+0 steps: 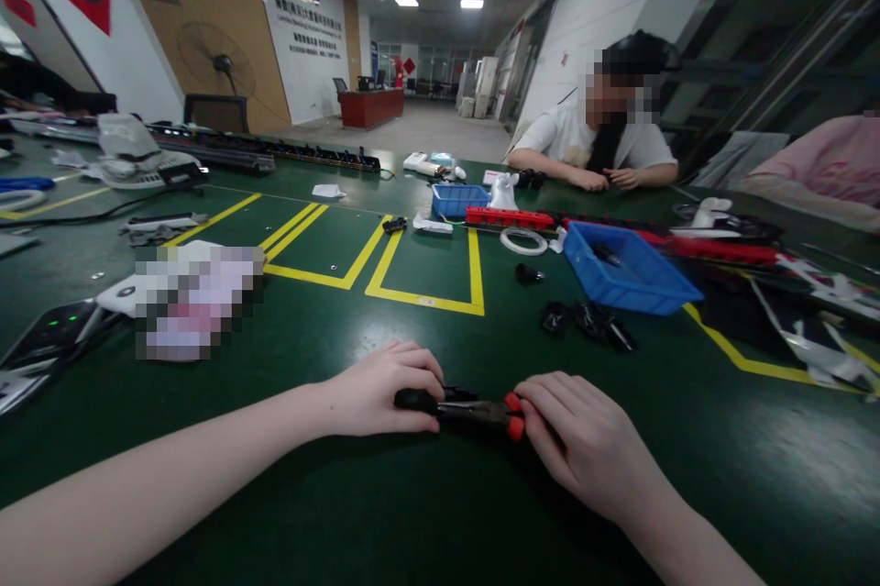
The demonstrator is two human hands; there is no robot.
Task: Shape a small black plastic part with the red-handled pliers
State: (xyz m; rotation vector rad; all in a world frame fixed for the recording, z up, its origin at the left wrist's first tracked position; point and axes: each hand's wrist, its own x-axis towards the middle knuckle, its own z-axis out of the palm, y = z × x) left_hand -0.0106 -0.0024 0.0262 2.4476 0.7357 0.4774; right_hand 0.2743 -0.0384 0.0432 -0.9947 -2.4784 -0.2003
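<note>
My right hand [591, 444] is closed round the red handles of a pair of pliers [478, 412] just above the green table. Their metal jaws point left and meet a small black part [415, 400]. Between thumb and fingers, my left hand [389, 389] grips that black part; its exact kind cannot be made out. Another dark piece shows just behind the jaws, and I cannot tell whether it belongs to the same part. Several loose black pieces [591, 320] lie on the table beyond my right hand.
A blue bin [629, 274] stands at right, a smaller blue tray [460, 199] farther back. Nearby lie a white tape ring [523, 242] and long red strips [509, 217]. A phone-like device [51, 334] is at left. Across the table sits a person [598, 141]; another is far right.
</note>
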